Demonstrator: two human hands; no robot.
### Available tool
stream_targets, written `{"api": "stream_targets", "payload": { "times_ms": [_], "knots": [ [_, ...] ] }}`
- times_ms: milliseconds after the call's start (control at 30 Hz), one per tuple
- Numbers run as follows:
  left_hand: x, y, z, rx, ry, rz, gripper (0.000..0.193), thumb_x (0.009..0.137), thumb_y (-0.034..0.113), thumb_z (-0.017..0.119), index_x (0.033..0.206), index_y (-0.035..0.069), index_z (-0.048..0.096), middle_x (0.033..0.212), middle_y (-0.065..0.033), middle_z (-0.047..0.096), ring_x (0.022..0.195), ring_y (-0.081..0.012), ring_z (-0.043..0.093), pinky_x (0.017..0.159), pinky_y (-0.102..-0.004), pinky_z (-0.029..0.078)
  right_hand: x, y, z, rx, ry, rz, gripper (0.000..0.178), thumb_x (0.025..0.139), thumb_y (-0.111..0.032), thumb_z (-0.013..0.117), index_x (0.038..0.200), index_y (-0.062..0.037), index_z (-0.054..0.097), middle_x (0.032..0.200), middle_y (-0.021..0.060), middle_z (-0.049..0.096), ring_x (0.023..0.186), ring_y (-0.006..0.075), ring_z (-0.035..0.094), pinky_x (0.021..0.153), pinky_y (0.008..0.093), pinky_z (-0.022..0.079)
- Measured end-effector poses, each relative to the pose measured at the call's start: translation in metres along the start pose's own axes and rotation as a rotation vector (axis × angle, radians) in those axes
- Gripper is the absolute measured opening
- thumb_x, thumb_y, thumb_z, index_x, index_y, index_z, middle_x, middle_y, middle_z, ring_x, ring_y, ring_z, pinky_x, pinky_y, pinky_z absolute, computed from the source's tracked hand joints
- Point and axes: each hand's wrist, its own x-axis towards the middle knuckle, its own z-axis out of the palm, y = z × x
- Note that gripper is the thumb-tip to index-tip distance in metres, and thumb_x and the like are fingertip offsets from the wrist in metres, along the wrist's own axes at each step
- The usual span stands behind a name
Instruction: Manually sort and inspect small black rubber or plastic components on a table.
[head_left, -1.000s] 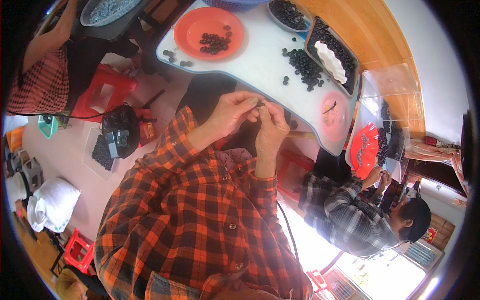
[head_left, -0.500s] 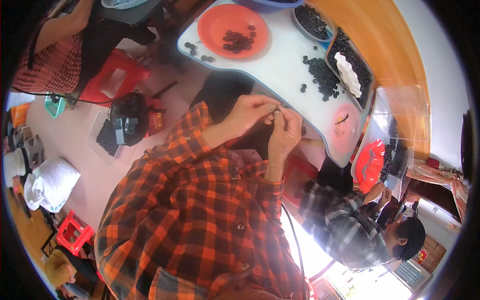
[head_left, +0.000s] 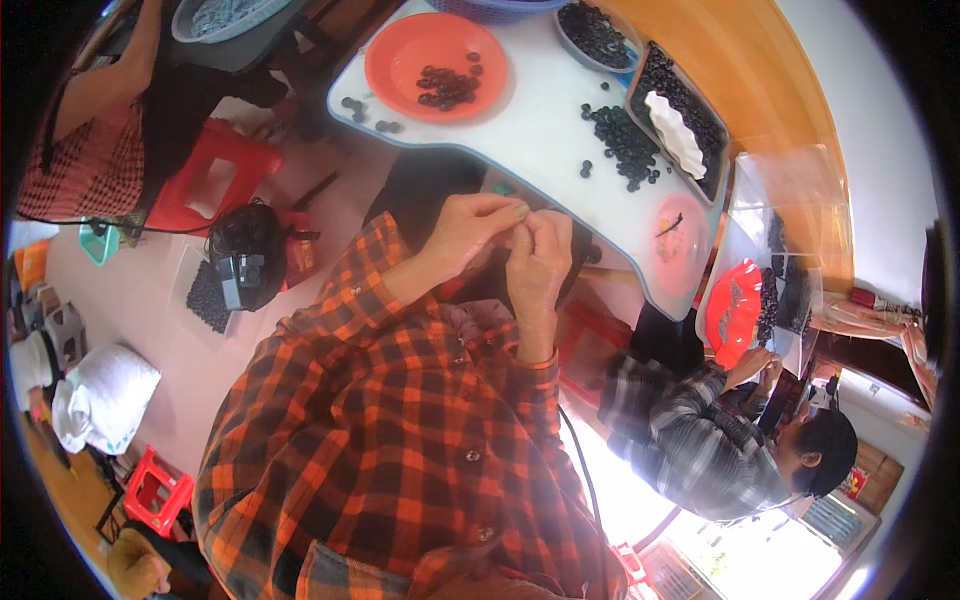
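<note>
My left hand (head_left: 468, 232) and my right hand (head_left: 540, 262) meet in front of my chest, just off the near edge of the white table (head_left: 540, 130). Both are closed, thumbs and fingertips pinched together. Whatever sits between the fingertips is hidden by them. On the table beyond lies an orange-red plate (head_left: 400, 60) with a cluster of small dark round pieces (head_left: 448, 88) in it. More black round pieces (head_left: 625, 145) are heaped loose to the right, and a few lie near the left corner.
Behind the heap stand a bowl of black pieces (head_left: 592, 38) and a black-filled tray (head_left: 712, 125) with a white wavy dish (head_left: 675, 135) on it. A pink plate (head_left: 680, 245) lies at the table's right end. A co-worker (head_left: 720, 450) sits at right, near a red dish (head_left: 733, 305).
My view has shifted slightly, so the table sits further left. My right fingers have curled in more, and the dark bit seen earlier between my fingertips is now hidden.
</note>
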Motion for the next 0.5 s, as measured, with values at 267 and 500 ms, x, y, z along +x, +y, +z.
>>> {"api": "stream_targets", "payload": {
  "times_ms": [267,500],
  "knots": [
    [0.006,-0.008,-0.007,-0.005,0.006,-0.036,0.022,0.093,0.009,0.065,0.110,-0.005,0.067,0.090,-0.0080,0.068,0.075,-0.0116,0.064,0.066,-0.0235,0.056,-0.006,0.004,-0.002,0.119,-0.094,0.186,0.011,0.087,0.002,0.060,0.097,0.0004,0.065,0.096,0.0113,0.057,0.082,0.0256,0.062,0.070,0.0341,0.052],
    [0.008,-0.007,-0.011,-0.081,-0.067,-0.023,0.019,0.095,0.009,0.060,0.108,-0.003,0.067,0.087,-0.0066,0.068,0.072,-0.0102,0.064,0.065,-0.0225,0.057,-0.008,0.006,0.002,0.307,0.013,0.267,0.014,0.091,0.004,0.057,0.102,0.0014,0.065,0.098,0.0095,0.059,0.082,0.0164,0.063,0.070,0.0265,0.052]
  ]
}}
